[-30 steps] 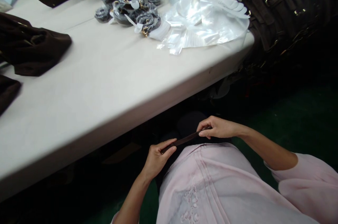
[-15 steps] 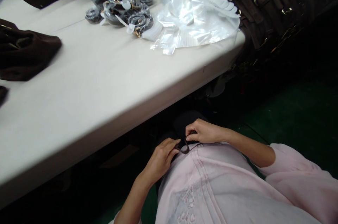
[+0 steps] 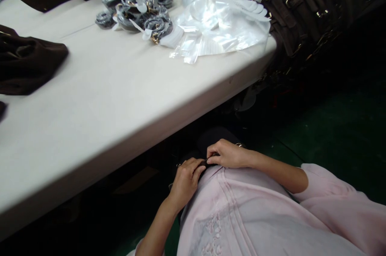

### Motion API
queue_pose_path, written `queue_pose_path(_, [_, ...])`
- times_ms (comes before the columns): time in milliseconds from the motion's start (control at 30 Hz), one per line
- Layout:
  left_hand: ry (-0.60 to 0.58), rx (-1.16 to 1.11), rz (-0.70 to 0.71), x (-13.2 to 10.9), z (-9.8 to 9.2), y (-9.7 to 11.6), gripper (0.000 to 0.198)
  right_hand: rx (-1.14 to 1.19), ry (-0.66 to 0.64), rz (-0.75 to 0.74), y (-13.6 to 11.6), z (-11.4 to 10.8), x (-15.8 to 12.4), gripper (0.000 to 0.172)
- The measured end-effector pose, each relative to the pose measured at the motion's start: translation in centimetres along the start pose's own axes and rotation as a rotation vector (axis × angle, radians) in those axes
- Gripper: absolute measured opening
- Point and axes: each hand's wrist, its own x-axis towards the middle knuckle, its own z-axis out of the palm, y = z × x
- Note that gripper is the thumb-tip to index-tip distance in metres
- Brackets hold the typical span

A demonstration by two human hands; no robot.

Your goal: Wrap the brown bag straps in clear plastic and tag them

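Observation:
Both my hands sit in my lap below the table edge, fingertips almost touching. My left hand (image 3: 186, 178) and my right hand (image 3: 226, 153) are closed on a narrow dark brown strap (image 3: 206, 162), which is folded up small; only a sliver of it shows between the fingers. A small metal ring glints by my right wrist. My pink top (image 3: 241, 215) fills the lower frame.
A white table (image 3: 120, 99) runs across the view. On its far part lie coiled straps in clear bags (image 3: 135, 2) and a heap of clear plastic bags (image 3: 217, 22). Dark brown bags lie at the left (image 3: 27, 62) and, with gold buckles, at the right (image 3: 304, 10). The floor is green.
A second ago the strap was stretched straight between my hands. The hands have come together and the strap is folded up between them, almost hidden.

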Motion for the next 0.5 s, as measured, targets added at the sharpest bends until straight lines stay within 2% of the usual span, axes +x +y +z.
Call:
queue_pose_path(100, [0.031, -0.069, -0.010, 0.5, 0.4, 0.2, 0.027, 0.057, -0.029, 0.004, -0.3, 0.4, 0.0, 0.015])
queue_pose_path(267, [0.016, -0.139, -0.007, 0.4, 0.2, 0.0, 0.022, 0.224, -0.167, 0.075, 0.2, -0.9, -0.6, 0.018])
queue_pose_path(400, [0.016, -0.164, -0.013, 0.4, 0.1, 0.1, 0.020, 0.230, -0.128, 0.079, 0.0, -1.0, -0.6, 0.019])
queue_pose_path(500, [-0.046, -0.152, -0.013, 0.8, 0.0, 0.5, 0.020, 0.151, -0.095, -0.034, -0.4, -0.3, -0.5, 0.031])
